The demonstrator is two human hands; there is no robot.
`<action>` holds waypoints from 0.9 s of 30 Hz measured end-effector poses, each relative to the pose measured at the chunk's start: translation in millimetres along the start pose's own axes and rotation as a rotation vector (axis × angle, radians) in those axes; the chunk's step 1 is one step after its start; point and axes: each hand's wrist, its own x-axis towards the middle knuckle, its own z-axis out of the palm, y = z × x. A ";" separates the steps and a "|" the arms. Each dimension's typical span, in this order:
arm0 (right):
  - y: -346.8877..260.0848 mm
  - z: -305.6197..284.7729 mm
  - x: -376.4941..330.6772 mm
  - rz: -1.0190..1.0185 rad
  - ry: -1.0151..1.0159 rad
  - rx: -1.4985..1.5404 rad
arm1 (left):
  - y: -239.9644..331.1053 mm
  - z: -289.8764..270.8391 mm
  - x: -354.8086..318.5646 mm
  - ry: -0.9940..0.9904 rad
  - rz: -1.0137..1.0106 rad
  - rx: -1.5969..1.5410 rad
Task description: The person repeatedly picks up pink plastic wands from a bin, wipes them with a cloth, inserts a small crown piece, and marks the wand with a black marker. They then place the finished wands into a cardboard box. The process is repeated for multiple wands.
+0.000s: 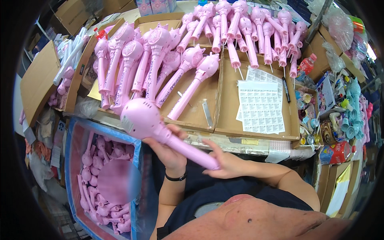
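Note:
A pink toy wand with a big round head slants across the front of the table, its head up to the left. My left hand, with a black band at the wrist, is closed around the wand just below the head. At the lower end of the handle, my right hand grips it between thumb and fingers. Beyond the wand's head, several similar pink wands with star-patterned heads lie in a shallow cardboard tray.
A second tray holds white label sheets and a black marker. More pink wands are heaped behind it. Lower left stands a blue-edged bin full of pink wand parts. Red bottles and small items crowd the right.

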 end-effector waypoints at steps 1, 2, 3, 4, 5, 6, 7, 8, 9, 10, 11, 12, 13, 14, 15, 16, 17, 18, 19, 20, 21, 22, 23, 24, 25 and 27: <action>1.0 -8.5 -5.9 -0.006 0.070 0.150 | 1.6 6.7 3.6 -0.080 -0.069 0.193; 1.0 -23.4 -9.7 -0.093 0.161 0.271 | 4.1 12.6 5.2 -0.121 -0.150 0.365; 1.4 -41.2 -7.9 -0.317 0.366 0.194 | 11.3 16.5 11.2 -0.205 -0.189 0.507; 1.6 -66.1 -7.9 -0.043 0.564 0.155 | 21.1 20.1 16.4 -0.396 -0.116 0.714; 1.4 -104.9 -7.6 -0.160 0.663 0.205 | 32.8 26.0 18.4 -0.461 0.078 0.879; 1.2 -143.5 -0.2 -0.182 0.826 0.121 | 45.6 33.2 20.3 -0.506 0.239 1.069; 0.8 -185.9 13.6 -0.247 0.960 0.087 | 57.5 43.1 26.9 -0.670 0.486 1.154; -2.7 -232.3 22.3 -0.122 1.073 -0.082 | 72.1 58.9 30.9 -0.809 0.659 1.327; -0.6 -268.3 37.4 -0.174 1.195 -0.077 | 81.0 80.5 22.2 -0.794 0.694 1.381; 1.2 -305.6 52.0 -0.177 1.295 -0.146 | 92.1 104.1 22.4 -0.837 0.848 1.409; 4.1 -340.7 64.2 -0.098 1.408 -0.280 | 100.4 124.8 20.1 -0.831 0.917 1.388; 10.4 -369.9 70.0 -0.111 1.462 -0.400 | 106.5 142.1 9.4 -0.782 0.943 1.496; 16.5 -397.6 73.5 0.093 1.510 -0.458 | 108.2 160.6 -7.5 -0.681 0.870 1.554; 24.6 -420.3 75.8 0.218 1.546 -0.478 | 111.6 170.4 -12.0 -0.594 0.811 1.590; 35.5 -436.8 77.4 0.341 1.616 -0.623 | 114.6 174.4 -11.5 -0.546 0.779 1.614; 45.9 -449.5 74.6 0.402 1.605 -0.666 | 118.1 167.1 -9.6 -0.578 0.848 1.625; 57.6 -456.7 72.8 0.331 1.586 -0.693 | 122.4 158.1 -3.0 -0.617 0.922 1.629; 67.2 -460.4 67.8 0.306 1.602 -0.773 | 126.6 145.5 3.0 -0.660 0.997 1.626; 75.9 -458.7 66.1 0.197 1.587 -0.823 | 129.6 135.2 7.1 -0.700 1.072 1.619; 83.7 -450.9 64.5 0.105 1.595 -0.915 | 132.2 126.5 6.4 -0.728 1.122 1.617; 85.7 -442.3 58.7 0.045 1.611 -0.996 | 134.6 120.8 3.4 -0.744 1.142 1.633; 85.2 -428.8 50.9 -0.004 1.560 -0.941 | 133.4 117.5 1.3 -0.714 1.119 1.529; 85.2 -407.9 42.0 -0.050 1.528 -0.878 | 131.0 113.3 1.7 -0.642 0.965 1.436; 83.8 -382.3 31.1 -0.220 1.432 -0.721 | 120.4 104.9 12.7 -0.633 0.943 1.348; 81.6 -352.8 20.5 -0.266 1.402 -0.803 | 108.9 96.2 26.0 -0.586 0.909 1.404; 73.3 -291.5 -9.2 -0.135 1.224 -0.321 | 74.1 67.0 65.1 -0.563 0.464 1.376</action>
